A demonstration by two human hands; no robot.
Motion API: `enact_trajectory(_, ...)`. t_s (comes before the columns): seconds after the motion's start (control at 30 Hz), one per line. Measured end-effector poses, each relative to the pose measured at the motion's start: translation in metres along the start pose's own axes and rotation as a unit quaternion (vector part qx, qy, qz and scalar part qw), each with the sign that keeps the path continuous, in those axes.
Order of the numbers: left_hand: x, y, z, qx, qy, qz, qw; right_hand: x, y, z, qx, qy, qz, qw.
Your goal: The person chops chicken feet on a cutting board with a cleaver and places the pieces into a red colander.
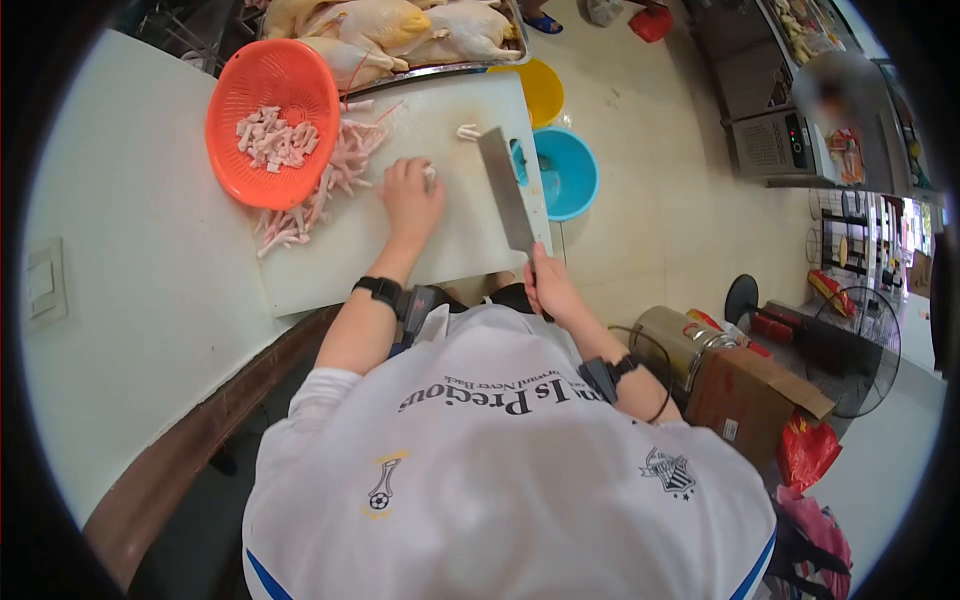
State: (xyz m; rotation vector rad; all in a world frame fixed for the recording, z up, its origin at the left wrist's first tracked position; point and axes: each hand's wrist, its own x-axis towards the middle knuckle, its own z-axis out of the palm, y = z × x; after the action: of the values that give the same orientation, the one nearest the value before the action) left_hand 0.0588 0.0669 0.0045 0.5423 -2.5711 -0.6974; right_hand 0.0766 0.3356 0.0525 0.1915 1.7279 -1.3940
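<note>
My right hand (552, 287) is wrapped round the handle of a cleaver (507, 190), whose broad blade is raised over the right side of the white cutting board (340, 265). My left hand (411, 196) rests on the board with its fingers curled in. A small pale piece of chicken foot (430, 173) shows at its fingertips, mostly hidden by them. Another cut piece of chicken foot (467, 131) lies on the board near the blade. Left of my left hand is a heap of chicken feet (345, 160), partly under an orange colander (225, 110) that holds cut pieces.
Whole plucked chickens (380, 25) fill a metal tray (440, 68) behind the board. A yellow bucket (541, 92) and a blue basin (572, 175) stand off the board's right edge. On the floor at right are a cardboard box (745, 400) and a fan (858, 350).
</note>
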Motion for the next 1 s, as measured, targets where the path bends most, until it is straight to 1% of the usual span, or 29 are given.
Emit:
enact_trajectory(0.03,0.015,0.006,0.009,-0.053,0.001,0.048,0.997,-0.006,0.0,-0.006,0.022,0.018,0.011,1.0)
enact_trajectory(0.07,0.03,0.013,0.018,-0.052,0.004,0.048,0.997,-0.011,0.001,-0.011,0.044,0.039,0.022,0.998)
enact_trajectory(0.13,0.061,0.024,0.04,-0.024,-0.095,0.118,0.988,-0.014,0.002,-0.021,0.052,0.053,0.026,0.997)
enact_trajectory(0.17,0.074,0.028,0.049,-0.024,-0.092,0.12,0.988,-0.015,0.002,-0.026,0.06,0.067,0.031,0.995)
enact_trajectory(0.23,0.091,0.029,0.059,0.04,-0.22,0.059,0.973,-0.014,0.002,-0.035,0.071,0.072,0.04,0.994)
enact_trajectory(0.27,0.093,0.027,0.059,0.046,-0.216,0.056,0.974,-0.015,0.002,-0.039,0.083,0.078,0.055,0.992)
enact_trajectory(0.33,0.095,0.028,0.037,-0.025,-0.209,0.032,0.977,-0.016,0.001,-0.047,0.089,0.069,0.065,0.991)
enact_trajectory(0.4,0.094,0.023,-0.002,-0.115,-0.093,0.018,0.989,-0.011,-0.005,-0.051,0.101,0.064,0.076,0.99)
enact_trajectory(0.43,0.1,0.011,-0.024,-0.09,0.017,0.064,0.994,-0.01,-0.008,-0.052,0.088,0.062,0.066,0.992)
enact_trajectory(0.47,0.103,-0.004,-0.047,-0.066,0.126,0.107,0.984,-0.012,-0.008,-0.054,0.074,0.061,0.06,0.994)
enact_trajectory(0.5,0.104,-0.002,-0.079,0.058,0.203,0.084,0.974,-0.012,-0.009,-0.054,0.073,0.059,0.067,0.993)
enact_trajectory(0.53,0.1,0.002,-0.102,0.181,0.275,0.06,0.942,-0.009,-0.011,-0.054,0.061,0.047,0.046,0.996)
enact_trajectory(0.57,0.09,-0.001,-0.105,0.184,0.274,0.054,0.943,-0.005,-0.014,-0.054,0.048,0.034,0.024,0.998)
enact_trajectory(0.6,0.081,-0.006,-0.107,0.121,0.187,0.037,0.974,0.001,-0.017,-0.053,0.045,0.03,0.026,0.998)
enact_trajectory(0.63,0.07,-0.008,-0.107,0.057,0.098,0.018,0.993,0.006,-0.018,-0.051,0.038,0.009,0.014,0.999)
enact_trajectory(0.67,0.049,-0.002,-0.098,0.039,-0.019,-0.033,0.999,0.01,-0.019,-0.049,0.03,-0.012,0.002,0.999)
enact_trajectory(0.7,0.024,0.004,-0.082,0.019,-0.135,-0.083,0.987,0.013,-0.022,-0.045,0.026,-0.016,0.004,1.0)
enact_trajectory(0.77,-0.015,-0.011,-0.041,-0.043,-0.21,-0.118,0.97,0.019,-0.031,-0.036,0.005,-0.034,0.011,0.999)
enact_trajectory(0.8,-0.021,-0.017,-0.027,-0.046,-0.209,-0.119,0.97,0.022,-0.035,-0.032,0.002,-0.033,0.012,0.999)
enact_trajectory(0.87,-0.026,-0.021,-0.005,-0.046,-0.119,-0.098,0.987,0.026,-0.04,-0.024,-0.032,-0.04,-0.013,0.999)
enact_trajectory(0.9,-0.023,-0.019,-0.001,-0.051,-0.122,-0.101,0.986,0.027,-0.042,-0.02,-0.035,-0.037,-0.009,0.999)
enact_trajectory(0.97,-0.013,-0.015,0.005,-0.076,-0.057,-0.048,0.994,0.034,-0.049,-0.011,-0.041,-0.063,-0.036,0.997)
enact_trajectory(1.0,-0.011,-0.017,0.007,-0.079,-0.056,-0.049,0.994,0.044,-0.048,-0.005,-0.043,-0.062,-0.035,0.997)
